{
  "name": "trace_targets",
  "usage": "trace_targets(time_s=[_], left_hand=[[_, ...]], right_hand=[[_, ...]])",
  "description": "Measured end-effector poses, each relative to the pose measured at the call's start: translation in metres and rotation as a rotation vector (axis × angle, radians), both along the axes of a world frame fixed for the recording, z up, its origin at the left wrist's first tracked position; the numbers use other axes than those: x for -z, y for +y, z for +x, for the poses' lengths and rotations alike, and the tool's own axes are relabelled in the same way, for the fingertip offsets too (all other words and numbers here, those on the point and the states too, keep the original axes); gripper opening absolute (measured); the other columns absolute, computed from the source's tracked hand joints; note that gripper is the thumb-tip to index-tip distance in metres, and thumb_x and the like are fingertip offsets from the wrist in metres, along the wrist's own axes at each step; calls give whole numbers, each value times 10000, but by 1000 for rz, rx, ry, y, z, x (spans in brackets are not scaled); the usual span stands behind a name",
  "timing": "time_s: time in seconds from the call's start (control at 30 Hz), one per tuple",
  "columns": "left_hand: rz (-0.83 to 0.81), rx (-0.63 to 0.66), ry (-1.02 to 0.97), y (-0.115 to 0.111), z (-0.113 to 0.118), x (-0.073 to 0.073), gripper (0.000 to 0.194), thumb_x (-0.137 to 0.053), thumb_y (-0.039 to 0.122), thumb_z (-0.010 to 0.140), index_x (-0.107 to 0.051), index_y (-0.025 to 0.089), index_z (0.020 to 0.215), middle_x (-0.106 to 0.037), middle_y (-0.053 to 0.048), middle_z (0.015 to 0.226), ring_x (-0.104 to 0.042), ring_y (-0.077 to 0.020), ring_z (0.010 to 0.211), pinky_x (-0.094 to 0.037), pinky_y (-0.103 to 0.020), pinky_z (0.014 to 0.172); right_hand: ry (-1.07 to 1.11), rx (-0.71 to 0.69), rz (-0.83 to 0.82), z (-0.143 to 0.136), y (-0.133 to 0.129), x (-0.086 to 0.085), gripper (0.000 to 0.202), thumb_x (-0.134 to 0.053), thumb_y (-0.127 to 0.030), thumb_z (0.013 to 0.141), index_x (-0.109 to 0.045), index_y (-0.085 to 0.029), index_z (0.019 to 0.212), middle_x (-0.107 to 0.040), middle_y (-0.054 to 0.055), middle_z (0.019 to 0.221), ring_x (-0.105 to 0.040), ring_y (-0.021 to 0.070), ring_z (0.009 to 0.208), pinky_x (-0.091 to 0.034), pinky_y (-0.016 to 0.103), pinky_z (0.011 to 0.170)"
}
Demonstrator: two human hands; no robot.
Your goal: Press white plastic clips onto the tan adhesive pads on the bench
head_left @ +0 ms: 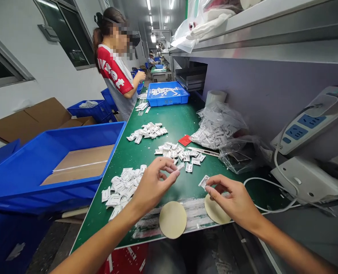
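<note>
My left hand [157, 179] is closed in a pinch on a small white piece [180, 166] above the green table [183, 114]. To its right, my right hand [228, 194] pinches a white plastic part [204, 182] between thumb and fingers, over a round beige disc [217, 210]. A second beige disc [172, 220] lies at the table's front edge. One pile of white parts [125, 186] spreads left of my left hand, another pile [173, 150] lies just beyond it, and a third pile [147, 132] sits farther back.
A blue bin [55, 152] adjoins the table's left side. Bags of white parts [217, 125], a red square [185, 140] and a cutter [204, 151] lie right of centre. A white cable [254, 179] loops at right. A person [114, 68] stands near a blue tray [168, 99].
</note>
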State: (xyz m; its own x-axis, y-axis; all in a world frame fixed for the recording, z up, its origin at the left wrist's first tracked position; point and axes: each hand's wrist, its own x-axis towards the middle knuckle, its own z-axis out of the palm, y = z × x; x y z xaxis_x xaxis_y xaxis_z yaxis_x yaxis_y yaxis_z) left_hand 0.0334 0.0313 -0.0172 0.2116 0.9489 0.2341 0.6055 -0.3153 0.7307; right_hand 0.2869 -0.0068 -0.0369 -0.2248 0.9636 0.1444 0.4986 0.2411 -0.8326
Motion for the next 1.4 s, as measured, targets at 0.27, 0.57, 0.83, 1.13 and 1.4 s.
trace_targets(time_s=[0.27,0.57,0.83,1.13,1.4], left_hand=[[-424,-148,-759,-64,-1,-7,245,-698,385,833,-658,208,997,-678,-49,919,-653,-169,796,-536,-275,706],[-642,-493,-1257,-105,6,9,492,-822,297,696,-625,253,1145,-634,-20,864,-604,-132,707,-532,-233,610],[-797,-453,-1681,-114,20,-4,424,-853,98,610,-672,232,971,-506,6,866,-475,-40,676,-427,-131,573],[-674,-482,-1528,-128,22,20,325,-752,484,778,-653,190,872,-404,50,596,-399,-65,510,-385,-189,486],[-462,-635,-1136,-141,15,36,370,-697,529,802,-650,162,811,-511,6,651,-457,-104,586,-425,-212,544]], right_hand=[[110,115,-56,3,-9,8,137,-565,-347,937,-518,-258,1030,-605,-9,820,-585,146,653,-437,260,557],[103,124,-116,20,-21,1,180,-591,-400,887,-684,-249,861,-605,63,894,-573,201,783,-463,294,621],[686,98,-580,20,-30,14,179,-628,-372,885,-567,-283,1028,-559,-53,640,-497,130,478,-452,282,506],[426,81,-478,18,-40,10,299,-651,-498,862,-735,-243,993,-675,34,764,-591,159,608,-501,287,613],[182,73,-165,26,-59,6,224,-597,-376,928,-740,-317,1091,-647,59,1100,-611,222,1033,-539,264,791]])
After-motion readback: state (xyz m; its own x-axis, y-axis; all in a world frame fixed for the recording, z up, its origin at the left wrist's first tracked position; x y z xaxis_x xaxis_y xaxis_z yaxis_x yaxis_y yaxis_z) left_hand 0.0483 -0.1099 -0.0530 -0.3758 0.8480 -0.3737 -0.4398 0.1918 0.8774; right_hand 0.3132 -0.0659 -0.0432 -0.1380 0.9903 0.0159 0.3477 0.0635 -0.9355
